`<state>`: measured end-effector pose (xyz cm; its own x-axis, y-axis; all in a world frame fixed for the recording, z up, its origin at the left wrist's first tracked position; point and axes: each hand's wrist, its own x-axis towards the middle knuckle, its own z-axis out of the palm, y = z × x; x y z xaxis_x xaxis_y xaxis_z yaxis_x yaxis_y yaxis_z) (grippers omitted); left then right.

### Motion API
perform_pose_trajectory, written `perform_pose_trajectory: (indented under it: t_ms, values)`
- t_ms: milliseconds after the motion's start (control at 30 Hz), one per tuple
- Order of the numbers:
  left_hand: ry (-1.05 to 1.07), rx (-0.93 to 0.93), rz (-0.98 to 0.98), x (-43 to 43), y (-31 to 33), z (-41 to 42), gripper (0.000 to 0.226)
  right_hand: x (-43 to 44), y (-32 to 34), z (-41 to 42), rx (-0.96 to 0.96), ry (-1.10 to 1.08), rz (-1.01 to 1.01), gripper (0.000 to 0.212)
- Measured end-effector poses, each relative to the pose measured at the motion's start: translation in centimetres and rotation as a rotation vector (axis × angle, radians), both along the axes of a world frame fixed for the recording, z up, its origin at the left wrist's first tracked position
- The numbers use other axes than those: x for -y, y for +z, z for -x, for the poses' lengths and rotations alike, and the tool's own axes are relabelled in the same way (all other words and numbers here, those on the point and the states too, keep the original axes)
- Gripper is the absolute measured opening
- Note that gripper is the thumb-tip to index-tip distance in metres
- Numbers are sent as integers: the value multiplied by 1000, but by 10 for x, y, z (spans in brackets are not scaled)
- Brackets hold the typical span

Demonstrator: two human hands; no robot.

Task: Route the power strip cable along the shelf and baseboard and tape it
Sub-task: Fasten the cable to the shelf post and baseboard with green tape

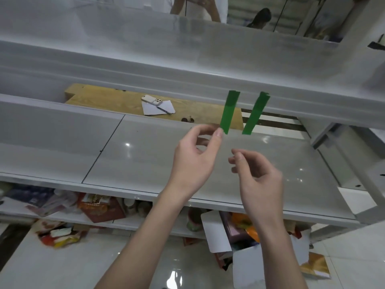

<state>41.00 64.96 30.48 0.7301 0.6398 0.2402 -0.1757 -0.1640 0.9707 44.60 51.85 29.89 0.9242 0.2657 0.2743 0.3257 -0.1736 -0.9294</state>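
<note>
Green tape, left strip (229,111): lower end touched by the thumb tip of the left hand (195,157), whose other fingers curl in behind it. Whether the end is actually pinched cannot be told, as that spot is blurred.

Right hand (260,174): just beside and below the left one, fingers loosely curled, thumb and forefinger close together, nothing held.

Green tape, right strip (256,113): near the first and roughly parallel, leaning slightly, free end untouched. Both strips are stuck by their top ends to the front edge of the upper shelf (145,80) and hang below it.

Lower shelf (145,153): glossy grey, under both hands, with a dark seam running across it.

Wooden board (104,97): seen between the two shelves, behind the strips. It carries a white phone (149,99) lying on folded paper (158,108).

Packets (60,236) and a white card box (216,232): heaped beneath the lower shelf.

Floor (62,268): shiny pale tile, nearest the camera.
</note>
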Motion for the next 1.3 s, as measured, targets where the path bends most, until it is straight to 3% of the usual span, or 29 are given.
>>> perform_pose_trajectory:
  t_ms: [200,333,567,667,767,933,1100,1300]
  values:
    - [32,114,20,10,5,-11,7,10,-3,-16,-3,34,41,14]
    - [84,185,-71,13,4,-5,5,16,-8,-22,-12,39,40,13]
    - [90,208,-96,25,20,23,8,24,-24,-24,-70,98,61,14]
    - [11,31,-106,38,8,48,7,29,-30,-24,-99,148,65,13]
    - [-19,-196,72,55,-25,81,5,34,-39,-20,-153,227,78,12]
    - [189,-517,76,89,-74,142,11,38,-80,12,-288,425,181,11]
    - [421,-613,146,119,-91,199,22,37,-122,62,-398,750,360,11]
    - [700,-536,191,130,-84,266,33,10,-138,128,-410,1108,550,15]
